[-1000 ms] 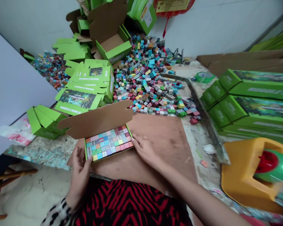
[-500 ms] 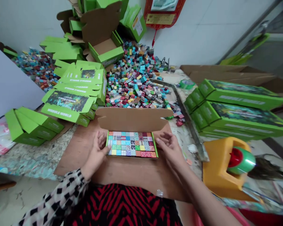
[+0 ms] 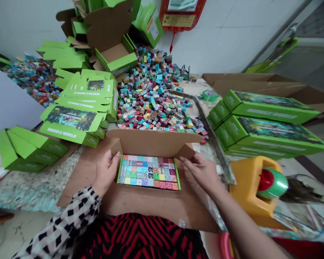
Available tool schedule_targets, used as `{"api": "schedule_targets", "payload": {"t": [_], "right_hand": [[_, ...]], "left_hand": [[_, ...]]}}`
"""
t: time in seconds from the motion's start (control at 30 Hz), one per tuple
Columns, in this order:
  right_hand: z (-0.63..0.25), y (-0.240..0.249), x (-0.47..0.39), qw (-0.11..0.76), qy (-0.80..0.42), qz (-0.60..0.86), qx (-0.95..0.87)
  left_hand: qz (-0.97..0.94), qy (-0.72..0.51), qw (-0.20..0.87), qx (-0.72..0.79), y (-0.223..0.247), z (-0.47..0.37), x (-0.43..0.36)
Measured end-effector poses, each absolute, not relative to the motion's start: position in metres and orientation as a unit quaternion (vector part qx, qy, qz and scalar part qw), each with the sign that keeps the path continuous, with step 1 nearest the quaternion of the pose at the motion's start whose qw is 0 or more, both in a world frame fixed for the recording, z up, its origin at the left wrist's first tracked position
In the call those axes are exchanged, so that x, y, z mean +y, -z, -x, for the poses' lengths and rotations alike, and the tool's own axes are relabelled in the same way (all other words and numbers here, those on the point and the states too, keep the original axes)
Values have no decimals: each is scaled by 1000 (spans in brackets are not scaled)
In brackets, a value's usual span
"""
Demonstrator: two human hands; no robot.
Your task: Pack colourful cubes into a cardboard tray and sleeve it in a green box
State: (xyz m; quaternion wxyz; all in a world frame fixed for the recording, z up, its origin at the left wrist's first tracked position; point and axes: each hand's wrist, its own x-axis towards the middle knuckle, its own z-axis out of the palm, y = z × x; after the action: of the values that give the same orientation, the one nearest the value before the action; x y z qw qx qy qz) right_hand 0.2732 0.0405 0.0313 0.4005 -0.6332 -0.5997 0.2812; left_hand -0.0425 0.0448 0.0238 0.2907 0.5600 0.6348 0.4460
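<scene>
A shallow green-edged box (image 3: 178,176) lies open on a brown board (image 3: 102,205), its brown lid (image 3: 153,142) raised at the back. Rows of small patterned cubes (image 3: 148,172) fill it. At the box's back left corner, my left hand (image 3: 106,172) pinches the lid's left side flap between thumb and fingers. My right hand (image 3: 201,171) holds the right side flap (image 3: 186,151) the same way, its lower fingers curled.
Loose cubes (image 3: 153,104) are heaped behind the box. Flattened green cartons (image 3: 70,120) lie left, and closed green boxes (image 3: 275,135) are stacked right. A yellow tape dispenser (image 3: 243,190) stands right of my forearm. A metal strip (image 3: 216,140) runs along the right.
Both hands have moved from the box's sides up to the lid's side flaps, which now show folded out at an angle. The view has shifted slightly.
</scene>
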Motion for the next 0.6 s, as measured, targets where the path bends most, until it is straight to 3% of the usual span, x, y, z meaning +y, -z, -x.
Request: {"api": "schedule_targets", "payload": {"t": [0.17,0.4,0.6], "right_hand": [[-256,-56,23,258,-176,664,-679],[-240,-55,6,222,-118,681,-688],[-241,-34,-10,194,-94,684,-697]], "left_hand": [[-634,-360,207,652,-36,39,22],[-693,-345,130,620,-36,39,7],[-706,-341,139,604,-20,40,-4]]}}
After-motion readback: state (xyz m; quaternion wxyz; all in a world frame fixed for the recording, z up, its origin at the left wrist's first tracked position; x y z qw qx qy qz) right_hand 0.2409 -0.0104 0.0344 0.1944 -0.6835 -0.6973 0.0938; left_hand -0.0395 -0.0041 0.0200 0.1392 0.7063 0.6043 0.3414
